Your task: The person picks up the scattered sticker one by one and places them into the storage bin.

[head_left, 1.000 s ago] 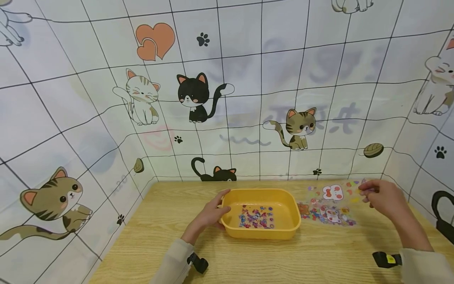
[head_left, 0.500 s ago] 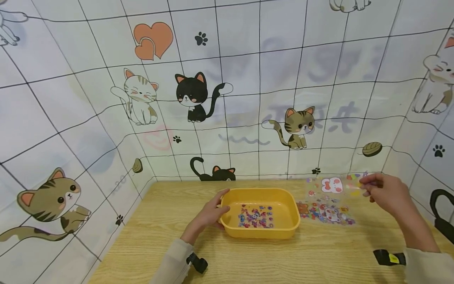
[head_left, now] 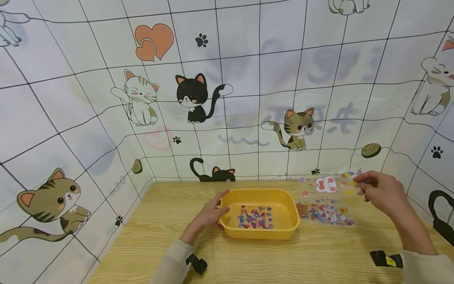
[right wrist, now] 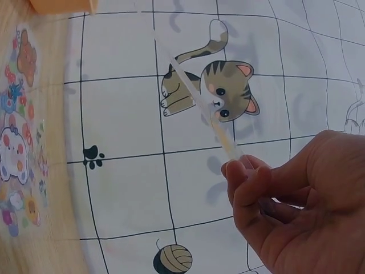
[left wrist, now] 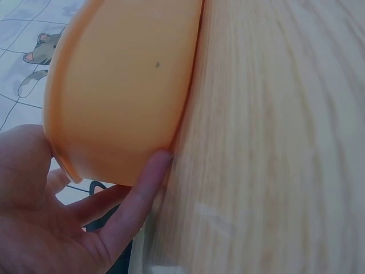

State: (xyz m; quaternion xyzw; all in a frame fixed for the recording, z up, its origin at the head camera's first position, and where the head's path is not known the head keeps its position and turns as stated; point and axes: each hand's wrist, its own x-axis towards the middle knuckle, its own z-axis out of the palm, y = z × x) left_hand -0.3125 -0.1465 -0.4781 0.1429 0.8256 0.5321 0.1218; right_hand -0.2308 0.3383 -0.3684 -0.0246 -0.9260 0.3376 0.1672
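A yellow plastic basin [head_left: 262, 234] stands on the table, a colourful sticker sheet [head_left: 254, 217] lying flat inside it. My left hand [head_left: 212, 213] holds the basin's left end, thumb over the rim and fingers against the outer wall; the left wrist view shows this hand [left wrist: 85, 217] from below. Over to the right, my right hand [head_left: 384, 193] pinches the right edge of a clear sticker sheet [head_left: 325, 184] with a white rabbit face, raised off the table. Seen nearly edge-on in the right wrist view, that sheet [right wrist: 197, 97] slants away from the fingertips.
Another sticker sheet [head_left: 330, 214], with a bear and a rabbit face, lies on the wooden table [head_left: 170, 240] just right of the basin. A cat-printed curtain [head_left: 244, 90] rises behind the table and on both sides. Something black and looped [head_left: 440, 213] stands at the far right.
The right hand has lifted the rabbit sticker sheet from the table, then moved it slightly left. The left hand and the basin have stayed in place.
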